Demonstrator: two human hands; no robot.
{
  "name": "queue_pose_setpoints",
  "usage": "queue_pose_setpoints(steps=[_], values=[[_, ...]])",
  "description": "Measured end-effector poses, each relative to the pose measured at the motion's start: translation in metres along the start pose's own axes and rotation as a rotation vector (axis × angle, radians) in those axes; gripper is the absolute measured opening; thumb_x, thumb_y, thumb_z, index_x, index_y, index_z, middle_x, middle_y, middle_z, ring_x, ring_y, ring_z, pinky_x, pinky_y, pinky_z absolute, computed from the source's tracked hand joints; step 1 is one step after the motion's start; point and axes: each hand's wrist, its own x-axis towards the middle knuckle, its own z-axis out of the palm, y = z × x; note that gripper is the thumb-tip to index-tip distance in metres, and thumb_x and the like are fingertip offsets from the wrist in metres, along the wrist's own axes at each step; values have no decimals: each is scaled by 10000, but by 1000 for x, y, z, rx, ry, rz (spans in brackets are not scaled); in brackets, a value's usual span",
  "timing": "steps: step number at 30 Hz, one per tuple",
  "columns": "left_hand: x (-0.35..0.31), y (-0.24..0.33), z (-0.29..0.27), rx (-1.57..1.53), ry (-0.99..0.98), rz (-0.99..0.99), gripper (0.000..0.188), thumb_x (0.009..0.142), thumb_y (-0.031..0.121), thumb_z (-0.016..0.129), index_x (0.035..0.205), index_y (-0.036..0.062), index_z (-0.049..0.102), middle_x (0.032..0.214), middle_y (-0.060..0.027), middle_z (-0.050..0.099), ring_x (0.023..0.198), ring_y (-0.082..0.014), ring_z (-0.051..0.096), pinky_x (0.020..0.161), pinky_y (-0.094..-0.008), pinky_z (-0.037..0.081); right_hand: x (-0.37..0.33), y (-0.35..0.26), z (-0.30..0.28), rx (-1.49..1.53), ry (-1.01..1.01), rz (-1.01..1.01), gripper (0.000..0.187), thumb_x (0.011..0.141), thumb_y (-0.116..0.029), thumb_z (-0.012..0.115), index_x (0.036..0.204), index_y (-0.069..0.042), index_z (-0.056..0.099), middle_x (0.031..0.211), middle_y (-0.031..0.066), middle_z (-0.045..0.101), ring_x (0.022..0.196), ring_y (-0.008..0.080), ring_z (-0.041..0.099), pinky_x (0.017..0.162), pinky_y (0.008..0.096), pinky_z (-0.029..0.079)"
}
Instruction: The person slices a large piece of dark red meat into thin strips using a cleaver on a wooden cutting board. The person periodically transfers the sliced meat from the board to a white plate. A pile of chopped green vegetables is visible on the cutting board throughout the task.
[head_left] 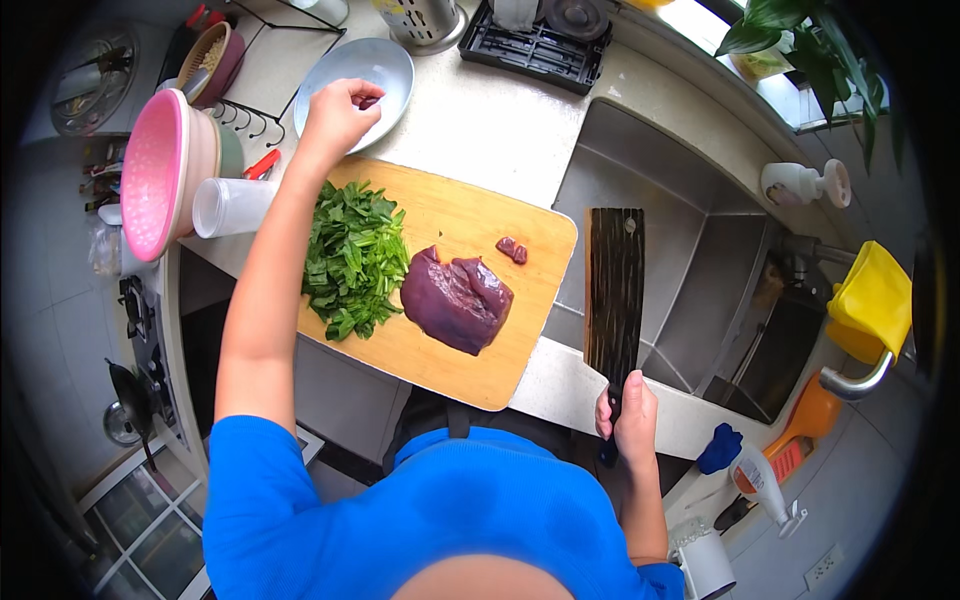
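I have the left hand (338, 115) over the blue-grey plate (388, 62), arm stretched across the board's left end, fingers curled and pinching a dark red piece (371, 102). The right hand (633, 415) is wrapped round the cleaver (613, 290), its blade pointing away over the sink (640, 150), inside its left edge. Between them I see chopped greens (352, 262) and liver (458, 302) on the cutting board (540, 230), which reaches the counter's front edge; my room runs along the counter (490, 140) between plate and sink.

On the cutting board (420, 195): greens (350, 260) at 9 o'clock, meat (458, 300) central. Off it: plate (375, 62) at 11, sink (625, 150) at 3.
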Motion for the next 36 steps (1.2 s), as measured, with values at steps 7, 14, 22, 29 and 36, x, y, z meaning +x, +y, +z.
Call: queue_pose_setpoints(steps=[7,14,22,29,36], values=[[-1,-19,47,256,17,104,415,758,273,763,1052,-4,667,986,-201,680,924,-327,661,840,-395,520,0,-1,-1,-30,32,10,564,1036,-487,300,710,-55,459,521,26,463,397,91,421,389,234,348],[-27,12,67,432,7,69,117,786,-29,513,803,-17,628,882,-212,648,841,-383,637,754,-462,534,6,-5,-1,-36,22,10,561,1033,-491,308,719,-53,464,522,24,464,397,94,425,385,236,351],[-59,38,96,361,37,275,72,740,-3,558,780,8,618,812,-158,623,831,-338,621,733,-432,539,14,-9,1,-42,19,16,535,1038,-473,309,743,-53,464,542,23,474,407,90,433,386,239,360],[-72,61,93,161,98,345,127,786,16,622,910,13,651,855,-157,629,862,-340,609,765,-433,508,15,-14,3,-57,29,-6,515,1047,-443,297,753,-53,459,538,21,467,405,87,420,389,235,352],[-137,92,125,-161,-194,551,144,715,-31,603,852,12,591,916,-145,555,914,-321,543,790,-412,489,18,-20,12,12,62,30,495,1046,-443,308,783,-51,456,568,27,483,417,86,424,394,233,355]])
